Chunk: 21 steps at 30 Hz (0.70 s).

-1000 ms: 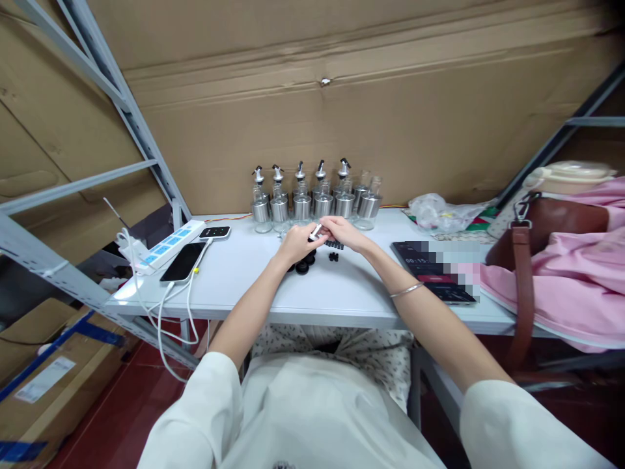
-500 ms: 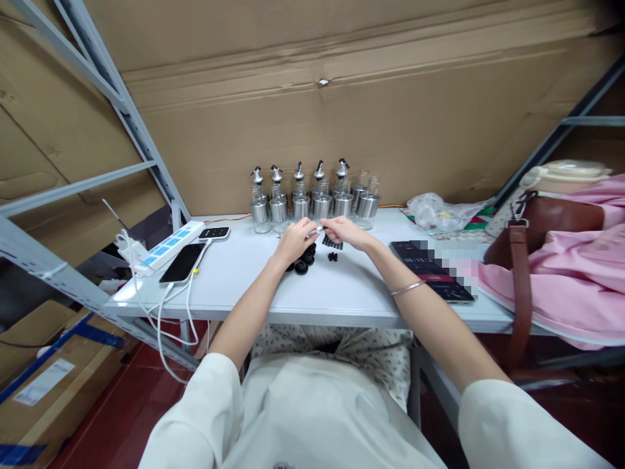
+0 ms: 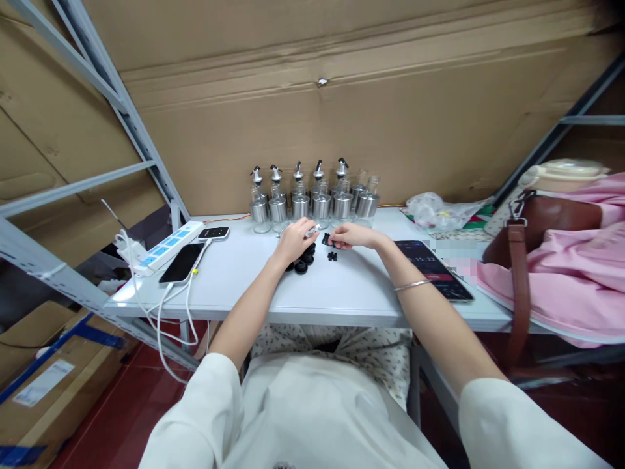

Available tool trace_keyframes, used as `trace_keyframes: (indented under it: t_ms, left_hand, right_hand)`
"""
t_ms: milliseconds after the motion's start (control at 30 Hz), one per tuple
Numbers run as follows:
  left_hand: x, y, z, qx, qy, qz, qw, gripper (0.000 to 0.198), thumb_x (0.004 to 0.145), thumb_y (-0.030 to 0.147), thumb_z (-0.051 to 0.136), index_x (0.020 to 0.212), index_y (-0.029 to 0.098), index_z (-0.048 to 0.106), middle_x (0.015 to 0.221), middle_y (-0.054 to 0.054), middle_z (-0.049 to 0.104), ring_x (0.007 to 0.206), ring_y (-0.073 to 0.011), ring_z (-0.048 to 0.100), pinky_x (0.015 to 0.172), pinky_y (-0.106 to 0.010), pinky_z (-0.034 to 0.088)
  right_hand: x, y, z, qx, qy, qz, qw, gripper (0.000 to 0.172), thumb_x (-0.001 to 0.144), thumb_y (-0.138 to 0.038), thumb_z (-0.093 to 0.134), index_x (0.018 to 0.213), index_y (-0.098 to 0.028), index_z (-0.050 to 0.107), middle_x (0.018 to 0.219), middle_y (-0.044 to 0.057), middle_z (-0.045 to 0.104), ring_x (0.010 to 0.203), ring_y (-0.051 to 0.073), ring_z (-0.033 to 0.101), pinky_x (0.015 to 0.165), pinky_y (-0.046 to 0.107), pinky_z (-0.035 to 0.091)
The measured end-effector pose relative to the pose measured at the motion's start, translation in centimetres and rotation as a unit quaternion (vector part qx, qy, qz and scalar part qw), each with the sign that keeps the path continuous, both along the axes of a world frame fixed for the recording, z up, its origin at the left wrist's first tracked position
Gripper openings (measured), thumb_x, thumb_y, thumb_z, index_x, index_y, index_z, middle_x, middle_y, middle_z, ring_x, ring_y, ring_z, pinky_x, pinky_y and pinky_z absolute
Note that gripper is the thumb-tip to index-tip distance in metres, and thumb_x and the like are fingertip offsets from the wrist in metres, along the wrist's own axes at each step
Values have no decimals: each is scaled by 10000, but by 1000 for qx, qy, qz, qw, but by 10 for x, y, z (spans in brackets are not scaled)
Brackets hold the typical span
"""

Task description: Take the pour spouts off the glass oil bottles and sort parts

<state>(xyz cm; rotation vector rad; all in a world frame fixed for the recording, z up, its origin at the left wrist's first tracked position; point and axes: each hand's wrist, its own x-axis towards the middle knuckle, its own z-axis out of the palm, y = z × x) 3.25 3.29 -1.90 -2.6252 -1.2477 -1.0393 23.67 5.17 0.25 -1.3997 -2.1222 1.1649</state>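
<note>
My left hand is closed round a small silvery pourer part, whose end sticks out past the thumb and forefinger. To its right, my right hand is down at the table with its fingertips pinched on one of the small black pieces; the fingers hide part of their row. A second little group of black pieces lies just nearer to me. Beneath and beside my left hand is a cluster of round black caps, partly covered by the hand.
Behind my hands stand rows of glass bottles with steel sleeves, several topped by pourers. A phone showing a timer lies right of my right forearm. At the left are a power strip, another phone and white cables.
My right hand has left the silvery part and moved slightly right and down to the small black pieces. My left hand stays in place, still holding the part.
</note>
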Motion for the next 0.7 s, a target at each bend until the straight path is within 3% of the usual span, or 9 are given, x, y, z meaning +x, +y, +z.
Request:
trace_keyframes:
  t_ms: [133,333,700]
  left_hand:
    - [0,1,0,1,1,1,1000,146,904,284,496,919,184,602,878,-37,586,810,-164,563,757,-264,414]
    - [0,0,0,-1,-5,1,1000,133,901,282,504,918,187,596,883,-35,591,801,-161,561,756,-261,411]
    - [0,-2,2,-12,-6,-1,1000,125,894,273,505,889,187,596,867,-35,588,793,-161,553,743,-264,407]
  right_hand:
    - [3,0,0,27,-51,28,998,162,751,-251,580,690,-129,668,402,-55,429,438,74,373,513,235,331]
    - [4,2,-3,-23,-71,22,997,89,645,-224,687,663,-137,677,550,0,585,503,90,483,514,232,384]
    - [3,6,-10,-42,-79,17,996,136,712,-246,681,643,-143,625,561,5,613,474,82,494,502,222,394]
